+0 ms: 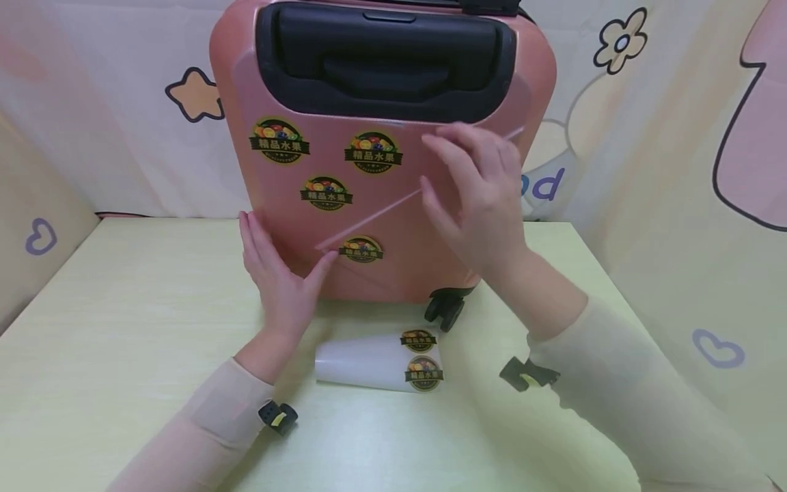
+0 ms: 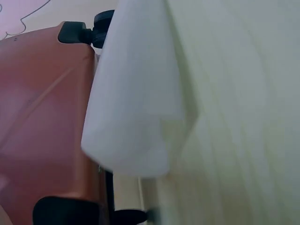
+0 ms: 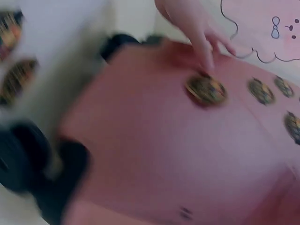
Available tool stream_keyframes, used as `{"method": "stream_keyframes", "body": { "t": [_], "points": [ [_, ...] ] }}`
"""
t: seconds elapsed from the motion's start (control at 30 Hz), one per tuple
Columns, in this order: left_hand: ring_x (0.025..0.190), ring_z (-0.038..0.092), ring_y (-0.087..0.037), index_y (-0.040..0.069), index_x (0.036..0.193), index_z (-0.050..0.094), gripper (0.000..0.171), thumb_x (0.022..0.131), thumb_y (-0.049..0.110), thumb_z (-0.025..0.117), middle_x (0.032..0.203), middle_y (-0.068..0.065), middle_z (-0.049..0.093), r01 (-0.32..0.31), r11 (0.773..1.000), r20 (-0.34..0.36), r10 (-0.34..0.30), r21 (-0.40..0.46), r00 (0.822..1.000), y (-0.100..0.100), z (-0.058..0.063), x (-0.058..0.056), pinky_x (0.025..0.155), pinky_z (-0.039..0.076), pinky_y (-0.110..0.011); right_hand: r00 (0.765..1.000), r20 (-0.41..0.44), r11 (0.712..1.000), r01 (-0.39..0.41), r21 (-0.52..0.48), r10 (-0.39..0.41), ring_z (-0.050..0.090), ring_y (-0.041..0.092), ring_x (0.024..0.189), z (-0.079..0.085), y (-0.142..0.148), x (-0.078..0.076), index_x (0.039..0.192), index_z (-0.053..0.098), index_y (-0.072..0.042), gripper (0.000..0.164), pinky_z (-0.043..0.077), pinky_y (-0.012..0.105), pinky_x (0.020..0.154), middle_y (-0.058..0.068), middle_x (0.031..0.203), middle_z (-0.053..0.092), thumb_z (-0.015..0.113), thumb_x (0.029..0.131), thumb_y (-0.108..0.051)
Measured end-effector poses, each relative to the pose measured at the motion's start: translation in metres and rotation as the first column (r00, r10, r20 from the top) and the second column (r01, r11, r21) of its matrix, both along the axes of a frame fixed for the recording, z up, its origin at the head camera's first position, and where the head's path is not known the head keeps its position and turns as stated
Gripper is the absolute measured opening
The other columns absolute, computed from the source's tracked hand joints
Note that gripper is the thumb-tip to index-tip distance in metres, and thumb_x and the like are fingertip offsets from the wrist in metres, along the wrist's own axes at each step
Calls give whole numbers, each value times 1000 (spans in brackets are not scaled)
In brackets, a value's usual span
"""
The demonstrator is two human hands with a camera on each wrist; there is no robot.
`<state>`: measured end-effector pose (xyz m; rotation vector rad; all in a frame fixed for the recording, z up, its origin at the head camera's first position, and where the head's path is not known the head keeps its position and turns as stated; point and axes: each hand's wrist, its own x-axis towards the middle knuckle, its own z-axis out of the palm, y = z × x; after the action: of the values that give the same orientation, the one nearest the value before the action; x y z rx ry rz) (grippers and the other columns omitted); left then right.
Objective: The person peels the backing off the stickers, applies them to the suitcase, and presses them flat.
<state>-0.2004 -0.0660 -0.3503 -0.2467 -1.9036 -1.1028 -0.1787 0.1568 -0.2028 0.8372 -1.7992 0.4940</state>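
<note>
Left hand (image 1: 281, 290) straight-fingered, right hand (image 1: 486, 201) relaxed — one suitcase (image 1: 277, 195) bears four stickers (image 1: 373, 153) (one white sheet (image 1: 363, 362), two more).

A cartoon-printed backdrop (image 1: 132, 147) hangs behind the pale, wood-grained table (image 1: 141, 307).

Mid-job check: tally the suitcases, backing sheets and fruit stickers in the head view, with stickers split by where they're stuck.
Pink suitcase: 1
White backing sheet: 1
Fruit stickers on the suitcase: 4
Fruit stickers on the sheet: 2
Total: 8
</note>
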Motion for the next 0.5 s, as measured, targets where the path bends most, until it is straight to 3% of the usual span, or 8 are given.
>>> {"method": "stream_keyframes", "body": {
  "t": [0.1, 0.23, 0.33, 0.5],
  "points": [
    [138, 10, -28, 12, 149, 5, 106, 76, 56, 67, 153, -16, 6, -4, 991, -104, -9, -130, 995, -3, 4, -1, 108, 7, -50, 991, -58, 983, 127, 134, -120, 41, 29, 125, 22, -1, -5, 124, 57, -5, 41, 14, 48, 109, 15, 129, 52, 62, 87, -21],
    [139, 4, -34, 25, 150, -2, 112, 72, 60, 69, 153, -15, 1, -13, 960, -181, -40, -281, 983, -5, 13, -4, 107, 2, -57, 965, -29, 925, 258, 279, -261, 33, 28, 131, 33, -5, -11, 133, 50, -5, 51, 1, 50, 109, 14, 135, 49, 57, 90, -32],
    [139, -1, -38, 26, 150, -4, 118, 66, 66, 69, 153, -17, -3, -44, 944, -193, -22, -328, 981, -4, 19, -7, 107, 0, -57, 950, -14, 896, 300, 327, -312, 31, 31, 131, 32, -7, -13, 135, 46, -3, 57, -2, 50, 109, 15, 134, 48, 56, 90, -37],
    [139, -5, -39, 30, 149, -9, 124, 61, 70, 68, 153, -19, -4, -123, 936, -145, 78, -329, 986, -5, 20, -12, 108, -3, -55, 951, -18, 899, 297, 322, -308, 29, 33, 130, 27, -13, -16, 134, 44, -2, 60, -2, 49, 110, 17, 133, 45, 54, 90, -40]
  ]
}}
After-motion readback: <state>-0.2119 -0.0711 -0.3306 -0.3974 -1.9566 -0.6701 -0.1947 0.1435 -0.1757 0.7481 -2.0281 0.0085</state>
